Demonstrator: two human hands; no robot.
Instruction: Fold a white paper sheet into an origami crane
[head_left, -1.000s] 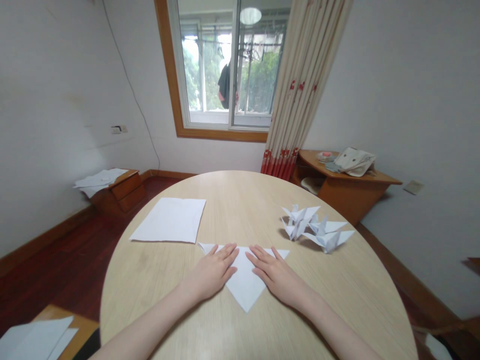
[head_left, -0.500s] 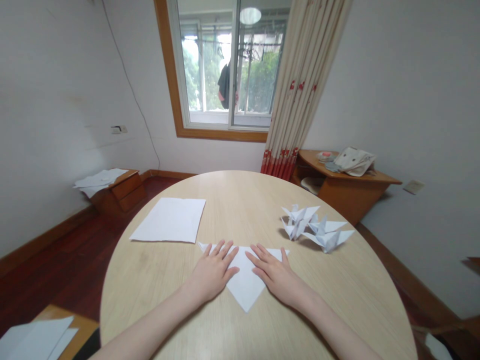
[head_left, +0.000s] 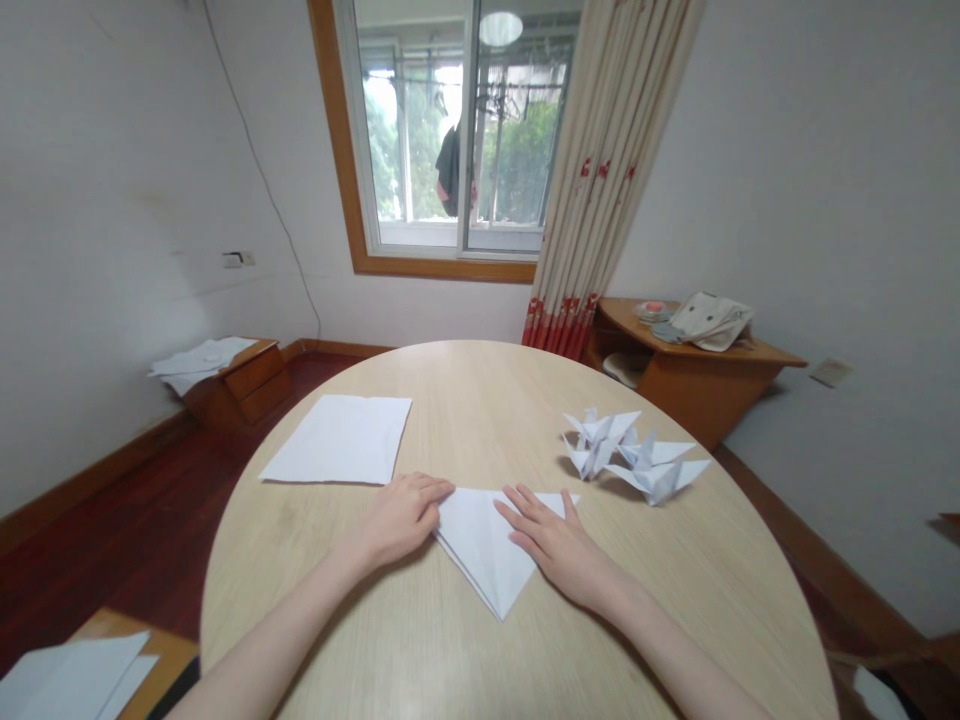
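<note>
A white sheet of paper [head_left: 484, 545], folded into a triangle, lies on the round wooden table [head_left: 420, 650] with its point toward me. My left hand [head_left: 405, 515] grips the triangle's left corner, its fingers closed together and hiding that corner. Along the left edge the paper's layers stand slightly apart. My right hand [head_left: 551, 535] rests flat on the right half of the triangle, fingers spread. Beyond it to the right stand several folded paper cranes [head_left: 652, 470], close together.
A stack of white paper [head_left: 337, 440] lies at the table's left. More sheets [head_left: 75, 675] rest on a wooden surface at lower left. A small cabinet [head_left: 255, 385] with papers stands by the left wall; a corner desk [head_left: 697, 385] holding a cloth bag [head_left: 709, 320] is at the right.
My left hand has gone from lying flat on the paper to closing on its left corner. The triangle's left edge has lifted a little. My right hand stays almost in place.
</note>
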